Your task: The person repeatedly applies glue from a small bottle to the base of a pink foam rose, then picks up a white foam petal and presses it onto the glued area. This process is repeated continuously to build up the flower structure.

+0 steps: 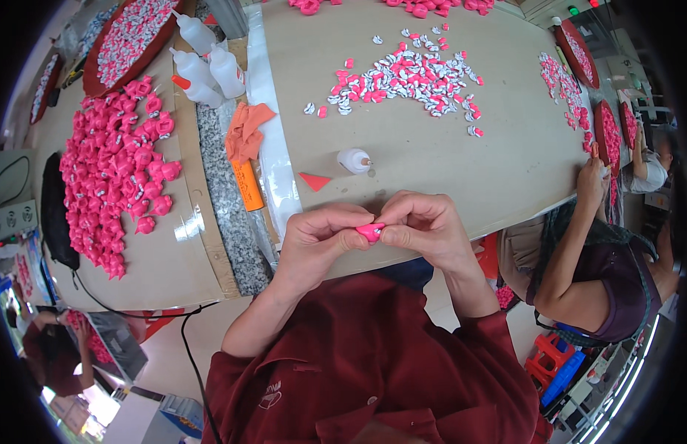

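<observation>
Between both hands, just above the near table edge, is a small glossy pink plastic piece (370,232) with a little white on its right end. My left hand (314,240) pinches it from the left with thumb and fingertips. From the right, my right hand (428,226) is closed on it too, thumb pressed to its end. Much of the piece is covered by my fingers. Just beyond the hands stands a small white squeeze bottle (352,160) with a narrow tip. A red triangular scrap (314,181) lies beside it.
Farther back is a spread of small pink-and-white pieces (403,81). Leftward are an orange cloth (247,132), an orange box-like item (246,185), several white squeeze bottles (227,70) and a heap of pink figures (114,177). A co-worker (591,288) sits at the right.
</observation>
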Demonstrator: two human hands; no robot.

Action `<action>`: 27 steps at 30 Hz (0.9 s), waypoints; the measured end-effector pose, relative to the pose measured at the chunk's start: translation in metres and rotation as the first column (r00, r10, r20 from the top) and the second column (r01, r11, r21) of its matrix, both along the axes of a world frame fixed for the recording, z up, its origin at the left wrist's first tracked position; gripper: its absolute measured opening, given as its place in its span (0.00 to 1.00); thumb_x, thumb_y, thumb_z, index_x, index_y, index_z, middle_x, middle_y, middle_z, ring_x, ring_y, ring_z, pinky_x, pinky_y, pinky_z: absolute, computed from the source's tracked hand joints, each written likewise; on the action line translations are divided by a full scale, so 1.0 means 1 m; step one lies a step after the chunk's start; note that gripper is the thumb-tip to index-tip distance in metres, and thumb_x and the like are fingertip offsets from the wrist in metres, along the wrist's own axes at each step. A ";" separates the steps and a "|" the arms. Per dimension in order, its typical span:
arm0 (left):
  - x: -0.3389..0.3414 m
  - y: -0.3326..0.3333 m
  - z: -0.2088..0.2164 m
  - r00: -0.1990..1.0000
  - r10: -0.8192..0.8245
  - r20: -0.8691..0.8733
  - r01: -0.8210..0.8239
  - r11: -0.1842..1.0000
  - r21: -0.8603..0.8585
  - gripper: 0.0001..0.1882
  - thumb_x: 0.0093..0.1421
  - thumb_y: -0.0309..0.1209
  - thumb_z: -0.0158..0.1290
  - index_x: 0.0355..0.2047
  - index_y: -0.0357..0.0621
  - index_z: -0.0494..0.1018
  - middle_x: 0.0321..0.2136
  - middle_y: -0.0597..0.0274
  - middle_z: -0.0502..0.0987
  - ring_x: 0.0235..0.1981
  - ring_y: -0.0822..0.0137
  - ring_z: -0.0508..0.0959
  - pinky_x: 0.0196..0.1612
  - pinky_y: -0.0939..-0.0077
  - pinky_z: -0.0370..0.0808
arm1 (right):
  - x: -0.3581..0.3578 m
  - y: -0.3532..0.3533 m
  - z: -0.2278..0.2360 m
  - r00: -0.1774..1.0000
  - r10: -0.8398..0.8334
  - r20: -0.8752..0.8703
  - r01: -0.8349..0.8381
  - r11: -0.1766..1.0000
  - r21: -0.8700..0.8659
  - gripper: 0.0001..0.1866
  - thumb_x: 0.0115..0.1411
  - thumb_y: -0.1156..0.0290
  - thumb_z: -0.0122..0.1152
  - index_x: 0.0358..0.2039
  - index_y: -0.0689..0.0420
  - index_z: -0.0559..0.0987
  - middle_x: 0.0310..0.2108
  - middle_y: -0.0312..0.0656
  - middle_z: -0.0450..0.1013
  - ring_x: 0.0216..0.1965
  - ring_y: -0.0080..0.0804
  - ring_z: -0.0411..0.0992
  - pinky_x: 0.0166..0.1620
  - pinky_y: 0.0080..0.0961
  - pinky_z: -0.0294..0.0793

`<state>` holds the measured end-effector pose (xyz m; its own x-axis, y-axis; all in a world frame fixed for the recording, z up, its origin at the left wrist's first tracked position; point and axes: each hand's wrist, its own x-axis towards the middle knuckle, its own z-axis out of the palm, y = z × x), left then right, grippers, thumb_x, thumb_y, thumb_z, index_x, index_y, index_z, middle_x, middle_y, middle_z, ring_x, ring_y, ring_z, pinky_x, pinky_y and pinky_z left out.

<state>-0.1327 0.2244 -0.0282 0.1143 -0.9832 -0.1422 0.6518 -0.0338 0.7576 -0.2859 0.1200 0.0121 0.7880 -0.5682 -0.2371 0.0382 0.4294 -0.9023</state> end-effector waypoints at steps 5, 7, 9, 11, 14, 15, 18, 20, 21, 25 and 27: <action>-0.001 0.001 0.003 0.999 0.006 0.048 -0.007 1.000 0.023 0.09 0.52 0.16 0.52 0.35 0.34 0.75 0.35 0.56 0.74 0.31 0.72 0.75 0.36 0.81 0.74 | -0.003 0.007 -0.011 0.998 -0.041 0.036 0.042 0.999 -0.030 0.02 0.51 0.81 0.60 0.27 0.64 0.77 0.27 0.39 0.72 0.29 0.21 0.69 0.31 0.16 0.67; -0.003 0.000 0.003 0.994 0.034 0.106 -0.038 0.999 0.033 0.09 0.52 0.15 0.51 0.35 0.34 0.75 0.35 0.57 0.74 0.31 0.73 0.75 0.35 0.82 0.73 | -0.005 0.011 -0.013 0.996 -0.093 -0.003 0.092 0.993 -0.074 0.04 0.48 0.83 0.61 0.27 0.63 0.77 0.27 0.40 0.71 0.28 0.21 0.67 0.30 0.16 0.64; -0.006 0.000 0.005 0.986 0.057 0.157 -0.066 0.996 0.053 0.09 0.52 0.14 0.51 0.34 0.35 0.75 0.35 0.57 0.74 0.31 0.73 0.75 0.35 0.82 0.73 | -0.005 0.011 -0.017 0.994 -0.108 0.008 0.108 0.986 -0.125 0.03 0.50 0.83 0.60 0.27 0.64 0.77 0.28 0.38 0.71 0.28 0.18 0.67 0.29 0.15 0.65; -0.009 0.000 0.008 0.977 0.075 0.202 -0.094 0.992 0.085 0.10 0.52 0.14 0.51 0.34 0.35 0.75 0.34 0.58 0.74 0.32 0.73 0.75 0.36 0.82 0.73 | -0.006 0.012 -0.020 0.993 -0.120 0.016 0.121 0.983 -0.136 0.03 0.51 0.83 0.59 0.27 0.64 0.77 0.28 0.38 0.70 0.28 0.17 0.68 0.29 0.14 0.65; -0.010 0.000 0.010 0.967 0.075 0.244 -0.102 0.990 0.101 0.10 0.51 0.14 0.51 0.34 0.35 0.76 0.34 0.58 0.73 0.32 0.74 0.74 0.36 0.83 0.73 | -0.006 0.012 -0.024 0.991 -0.126 0.048 0.131 0.984 -0.124 0.04 0.50 0.84 0.59 0.28 0.64 0.77 0.28 0.38 0.70 0.29 0.18 0.67 0.29 0.15 0.65; -0.010 0.000 0.010 0.964 0.073 0.257 -0.103 0.989 0.105 0.09 0.51 0.15 0.51 0.34 0.36 0.76 0.34 0.58 0.73 0.33 0.74 0.74 0.37 0.83 0.73 | -0.005 0.012 -0.026 0.989 -0.129 0.067 0.137 0.980 -0.144 0.04 0.50 0.85 0.59 0.28 0.64 0.77 0.28 0.39 0.70 0.29 0.18 0.67 0.29 0.15 0.65; -0.011 0.000 0.010 0.953 0.077 0.293 -0.115 0.986 0.117 0.09 0.51 0.15 0.52 0.33 0.36 0.76 0.35 0.58 0.73 0.33 0.74 0.74 0.37 0.83 0.73 | -0.006 0.012 -0.033 0.987 -0.124 0.097 0.143 0.964 -0.223 0.05 0.50 0.85 0.59 0.28 0.64 0.77 0.28 0.39 0.70 0.29 0.19 0.66 0.29 0.16 0.64; -0.013 0.000 0.010 0.946 0.091 0.312 -0.135 0.983 0.123 0.09 0.51 0.16 0.52 0.33 0.36 0.76 0.35 0.59 0.73 0.34 0.74 0.74 0.38 0.83 0.73 | -0.006 0.012 -0.034 0.987 -0.126 0.104 0.149 0.955 -0.257 0.05 0.49 0.85 0.59 0.28 0.64 0.77 0.28 0.39 0.69 0.29 0.20 0.66 0.29 0.16 0.64; -0.014 0.000 0.010 0.946 0.098 0.309 -0.142 0.982 0.123 0.09 0.51 0.16 0.53 0.33 0.36 0.76 0.35 0.59 0.73 0.34 0.74 0.74 0.38 0.83 0.73 | -0.005 0.012 -0.034 0.986 -0.132 0.106 0.156 0.952 -0.262 0.05 0.49 0.85 0.59 0.27 0.64 0.77 0.27 0.39 0.69 0.29 0.20 0.66 0.29 0.16 0.64; -0.013 0.000 0.010 0.943 0.101 0.318 -0.148 0.981 0.125 0.08 0.51 0.16 0.53 0.32 0.37 0.76 0.35 0.58 0.73 0.35 0.74 0.74 0.39 0.82 0.72 | -0.005 0.012 -0.032 0.987 -0.136 0.089 0.154 0.959 -0.239 0.05 0.49 0.85 0.59 0.27 0.63 0.77 0.27 0.38 0.69 0.28 0.19 0.66 0.29 0.16 0.64; -0.013 0.001 0.009 0.941 0.095 0.325 -0.142 0.982 0.126 0.08 0.51 0.17 0.53 0.32 0.37 0.76 0.36 0.58 0.73 0.36 0.73 0.74 0.39 0.82 0.72 | -0.005 0.012 -0.031 0.987 -0.136 0.081 0.151 0.961 -0.231 0.04 0.50 0.85 0.59 0.28 0.63 0.77 0.27 0.38 0.69 0.28 0.19 0.66 0.29 0.16 0.63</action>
<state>-0.1455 0.2250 -0.0196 0.2913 -0.9311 -0.2196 0.3850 -0.0960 0.9179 -0.2908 0.1325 -0.0191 0.7032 -0.7102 -0.0343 0.1447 0.1902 -0.9710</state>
